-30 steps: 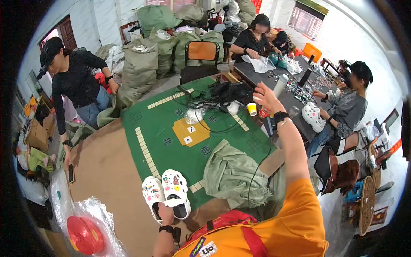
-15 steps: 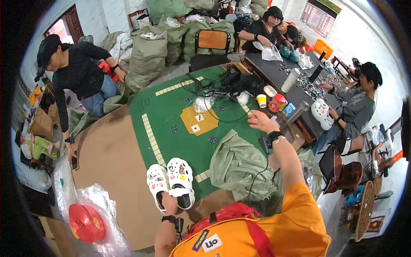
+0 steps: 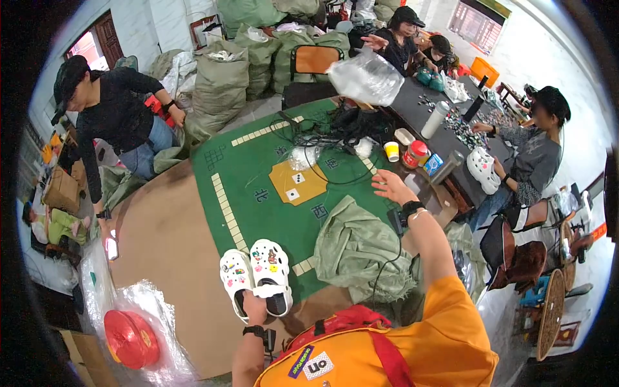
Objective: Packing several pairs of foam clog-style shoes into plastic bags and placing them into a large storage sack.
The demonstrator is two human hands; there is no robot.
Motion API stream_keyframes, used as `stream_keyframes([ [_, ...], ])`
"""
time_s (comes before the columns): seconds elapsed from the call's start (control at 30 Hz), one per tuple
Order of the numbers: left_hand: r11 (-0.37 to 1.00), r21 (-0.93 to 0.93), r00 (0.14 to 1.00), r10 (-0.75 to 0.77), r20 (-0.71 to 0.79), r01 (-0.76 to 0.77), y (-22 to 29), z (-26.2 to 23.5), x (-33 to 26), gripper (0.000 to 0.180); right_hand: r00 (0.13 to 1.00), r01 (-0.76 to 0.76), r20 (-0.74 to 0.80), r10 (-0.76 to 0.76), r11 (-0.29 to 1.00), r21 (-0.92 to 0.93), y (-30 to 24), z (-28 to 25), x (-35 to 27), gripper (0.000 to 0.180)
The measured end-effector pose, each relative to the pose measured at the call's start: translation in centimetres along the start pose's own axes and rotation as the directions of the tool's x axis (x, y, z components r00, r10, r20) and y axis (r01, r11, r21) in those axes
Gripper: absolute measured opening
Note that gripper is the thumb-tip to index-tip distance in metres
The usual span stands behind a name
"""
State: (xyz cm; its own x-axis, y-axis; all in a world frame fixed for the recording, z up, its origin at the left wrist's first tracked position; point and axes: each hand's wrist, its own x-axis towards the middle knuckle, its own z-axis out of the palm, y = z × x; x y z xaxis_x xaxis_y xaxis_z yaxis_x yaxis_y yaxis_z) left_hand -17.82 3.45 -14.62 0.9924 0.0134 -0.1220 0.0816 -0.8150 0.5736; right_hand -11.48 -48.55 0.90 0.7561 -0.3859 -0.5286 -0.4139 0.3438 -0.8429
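Two white clogs (image 3: 269,263) with colourful charms stand side by side at the table's near edge, toes pointing away from me. My left hand (image 3: 255,308) grips both at their heel ends. Stretched out over the right side of the green printed mat (image 3: 258,213), my right hand (image 3: 391,187) holds nothing and its fingers are apart. Below that hand lies a crumpled pale green woven sack (image 3: 358,245). A clear plastic bag (image 3: 367,77) hangs in the air past the mat's far right corner, apart from my hands; a person's raised hand (image 3: 375,42) is just behind it.
A yellow cup (image 3: 392,151), a red-lidded jar (image 3: 416,155) and tangled black cables (image 3: 309,132) lie ahead. On the left are a red roll (image 3: 131,338) and a person holding a phone (image 3: 111,248). At right a person handles another white clog (image 3: 482,171).
The clear plastic bag has left the far person's hands and come through the air toward me. The left person's phone has turned and lit up. My hands have hardly moved.
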Motion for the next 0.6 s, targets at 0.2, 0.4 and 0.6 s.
stream_keyframes([
  [0.2, 0.999, -0.026, 0.999, -0.021, 0.032, 0.022, 0.3, -0.4, -0.4, 0.03, 0.99, 0.033, -0.136, -0.019, 0.994, 0.104, 1.3, 1.1, 0.7, 0.056],
  [0.4, 0.999, -0.037, 0.999, -0.035, 0.013, 0.035, 1.0, 0.2, 0.5, 0.027, 0.999, 0.029, -0.024, -0.03, 0.999, -0.043, 4.4, 3.5, 2.1, 0.06],
  [0.6, 0.995, 0.046, 0.995, -0.091, 0.047, 0.088, 0.5, 0.1, 0.4, 0.028, 0.96, -0.035, 0.23, 0.159, 0.885, -0.464, 9.0, 12.2, 2.3, 0.06],
])
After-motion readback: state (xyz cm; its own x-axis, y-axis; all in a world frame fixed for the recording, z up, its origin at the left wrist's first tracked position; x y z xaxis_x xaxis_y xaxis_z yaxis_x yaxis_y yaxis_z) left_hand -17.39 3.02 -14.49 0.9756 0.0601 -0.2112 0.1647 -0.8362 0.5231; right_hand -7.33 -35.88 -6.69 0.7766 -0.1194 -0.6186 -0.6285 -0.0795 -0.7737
